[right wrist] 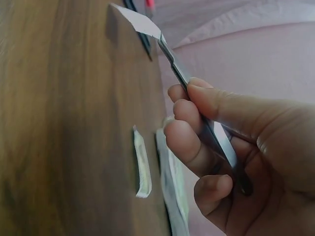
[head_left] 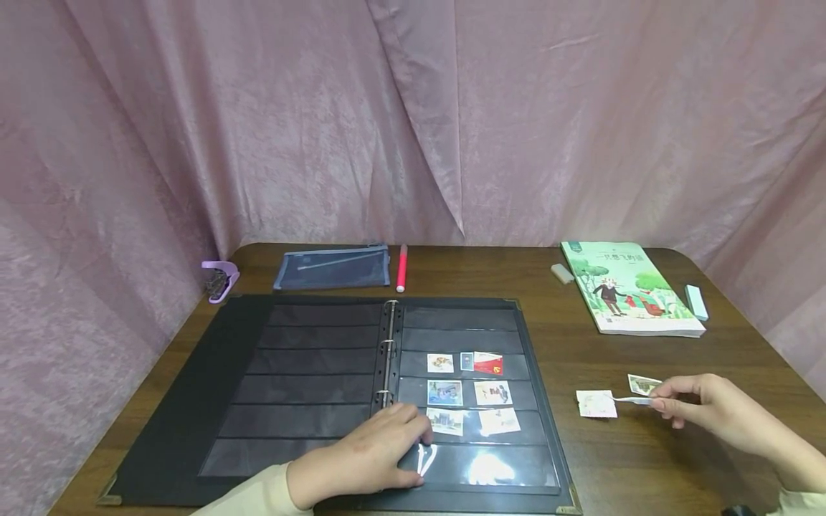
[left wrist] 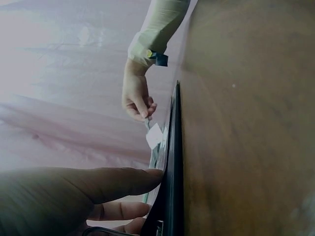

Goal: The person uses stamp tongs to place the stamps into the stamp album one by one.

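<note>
My right hand [head_left: 700, 403] grips a pair of metal tweezers [right wrist: 183, 73] between thumb and fingers. Their tips pinch a pale stamp [head_left: 596, 403] by its edge, held above the table to the right of the album. Another stamp [head_left: 643, 385] lies on the tabletop just behind the tweezers. My left hand [head_left: 371, 450] rests on the open black stamp album [head_left: 477, 471], near its rings and the lower strips of the right page. Several stamps, among them a red one [head_left: 488, 363] and a blue one [head_left: 444, 393], sit in that page's clear strips.
Along the back are a purple tool [head_left: 226, 278], a blue mesh pouch [head_left: 338, 269] and a red marker [head_left: 402, 269]. An eraser [head_left: 562, 273], a green-covered book [head_left: 629, 287] and a pale block [head_left: 696, 302] lie at the right. A pink curtain [head_left: 516, 122] hangs behind the table.
</note>
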`<state>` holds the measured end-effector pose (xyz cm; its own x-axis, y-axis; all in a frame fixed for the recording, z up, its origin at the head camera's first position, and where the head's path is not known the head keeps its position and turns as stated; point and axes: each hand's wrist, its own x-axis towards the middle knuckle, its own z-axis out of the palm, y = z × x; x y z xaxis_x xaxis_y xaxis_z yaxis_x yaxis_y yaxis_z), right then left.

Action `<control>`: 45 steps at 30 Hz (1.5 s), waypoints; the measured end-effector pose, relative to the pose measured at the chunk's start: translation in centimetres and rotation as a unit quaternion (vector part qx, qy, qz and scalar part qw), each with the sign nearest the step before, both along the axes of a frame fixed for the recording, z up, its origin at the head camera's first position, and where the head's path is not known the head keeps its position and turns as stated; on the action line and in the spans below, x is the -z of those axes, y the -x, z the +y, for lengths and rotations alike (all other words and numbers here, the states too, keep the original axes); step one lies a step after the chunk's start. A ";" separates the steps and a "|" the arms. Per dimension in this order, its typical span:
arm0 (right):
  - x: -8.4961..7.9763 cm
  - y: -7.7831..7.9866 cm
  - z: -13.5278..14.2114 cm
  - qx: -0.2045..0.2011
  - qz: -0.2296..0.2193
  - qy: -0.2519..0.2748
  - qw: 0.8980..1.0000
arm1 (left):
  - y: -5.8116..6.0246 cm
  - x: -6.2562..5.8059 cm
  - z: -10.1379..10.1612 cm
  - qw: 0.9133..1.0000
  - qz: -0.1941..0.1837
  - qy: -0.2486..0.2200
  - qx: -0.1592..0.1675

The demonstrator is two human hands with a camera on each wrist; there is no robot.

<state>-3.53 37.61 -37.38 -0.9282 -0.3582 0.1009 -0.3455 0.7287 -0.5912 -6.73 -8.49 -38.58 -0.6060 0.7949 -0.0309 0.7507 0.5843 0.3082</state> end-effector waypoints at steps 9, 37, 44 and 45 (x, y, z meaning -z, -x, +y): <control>-1.4 0.1 -1.7 0.006 0.049 -0.016 0.999 | -0.1 0.1 0.0 1.000 0.007 -0.003 0.002; -2.9 2.4 -13.2 -0.079 0.069 0.006 0.994 | -0.2 0.2 0.1 1.000 0.022 -0.011 0.000; -2.2 3.0 -16.3 -0.078 0.043 0.014 0.996 | -0.2 0.2 0.1 0.999 0.024 -0.025 0.011; -2.1 3.0 -16.7 -0.078 0.038 0.017 0.996 | -0.1 0.2 0.0 0.999 0.024 -0.028 0.014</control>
